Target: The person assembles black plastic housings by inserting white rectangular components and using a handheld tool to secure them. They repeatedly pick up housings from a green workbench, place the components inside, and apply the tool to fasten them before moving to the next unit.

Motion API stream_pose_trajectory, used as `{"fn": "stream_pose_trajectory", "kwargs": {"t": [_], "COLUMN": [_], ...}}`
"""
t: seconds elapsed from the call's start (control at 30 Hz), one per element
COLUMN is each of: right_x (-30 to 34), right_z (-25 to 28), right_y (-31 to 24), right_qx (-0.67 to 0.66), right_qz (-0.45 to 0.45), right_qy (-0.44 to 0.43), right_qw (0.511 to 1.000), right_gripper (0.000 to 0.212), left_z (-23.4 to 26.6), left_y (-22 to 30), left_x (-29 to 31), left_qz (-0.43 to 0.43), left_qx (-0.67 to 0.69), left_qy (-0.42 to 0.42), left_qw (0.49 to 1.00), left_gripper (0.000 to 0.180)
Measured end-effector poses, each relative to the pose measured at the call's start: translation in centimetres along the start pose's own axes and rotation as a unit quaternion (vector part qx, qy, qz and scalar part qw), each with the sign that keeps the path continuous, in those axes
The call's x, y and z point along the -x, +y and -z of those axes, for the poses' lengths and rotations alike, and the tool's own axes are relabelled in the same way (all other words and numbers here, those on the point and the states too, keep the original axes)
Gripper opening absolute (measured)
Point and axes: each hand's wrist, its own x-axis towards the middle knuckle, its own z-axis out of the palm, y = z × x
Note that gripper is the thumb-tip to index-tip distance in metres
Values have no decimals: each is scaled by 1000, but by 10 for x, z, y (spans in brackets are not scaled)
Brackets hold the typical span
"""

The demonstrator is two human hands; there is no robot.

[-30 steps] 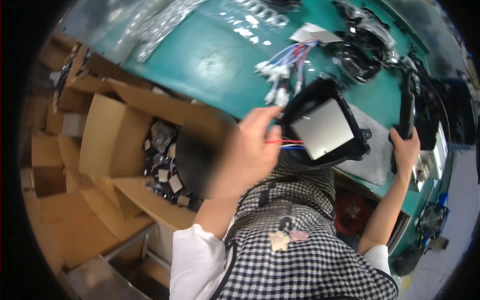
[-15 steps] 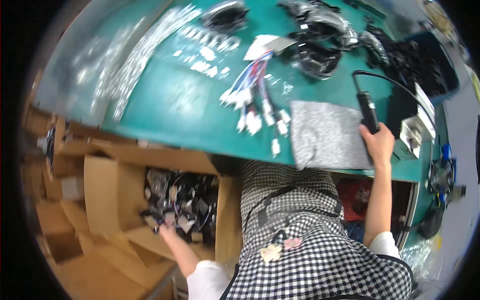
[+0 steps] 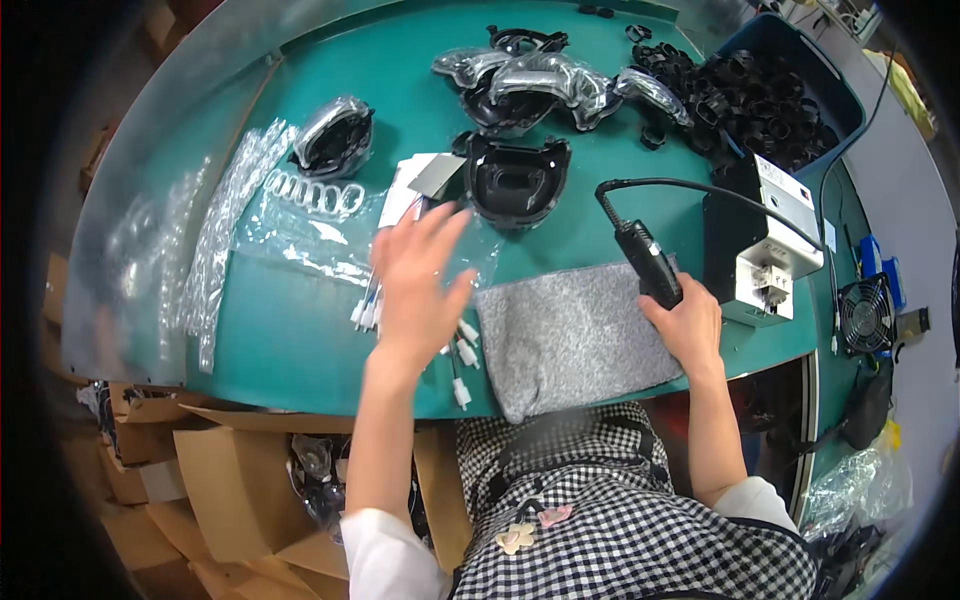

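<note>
My right hand (image 3: 690,325) is wrapped round a black corded tool that looks like an electric screwdriver (image 3: 648,262). Its lower end and this hand rest at the right side of a grey felt mat (image 3: 580,340). Fingers spread and with nothing in them, my left hand (image 3: 415,285) hovers over a bundle of wires with white connectors (image 3: 461,392), hiding much of it. Just beyond those fingers lie a white sheet with a grey piece (image 3: 437,176) on it and an open black plastic shell (image 3: 515,180).
Bagged black shells (image 3: 540,85) lie at the back, beside a blue bin (image 3: 845,100) of black parts. A black-and-white box (image 3: 765,270) stands at the right. Clear plastic sleeves (image 3: 225,240) cover the left side. Open cardboard boxes (image 3: 230,490) are below the table edge.
My left hand has come up from the cardboard box to above the table, its fingers spread. My right hand keeps its hold on the screwdriver. The whole view has shifted.
</note>
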Motion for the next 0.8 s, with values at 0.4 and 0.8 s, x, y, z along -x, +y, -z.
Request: {"fn": "stream_pose_trajectory", "kwargs": {"t": [0.4,0.8], "right_x": [2,19], "right_z": [16,12], "right_y": [19,22], "right_qx": [-200,-134], "right_qz": [12,4], "right_qy": [39,-8], "right_qw": [979,991], "right_gripper": [49,40], "left_z": [-28,-8], "left_y": [84,20], "left_x": [-21,5], "left_qz": [-147,-14], "left_qx": [-13,155], "left_qy": [-121,-54], "left_qw": [982,986], "left_gripper": [40,34]}}
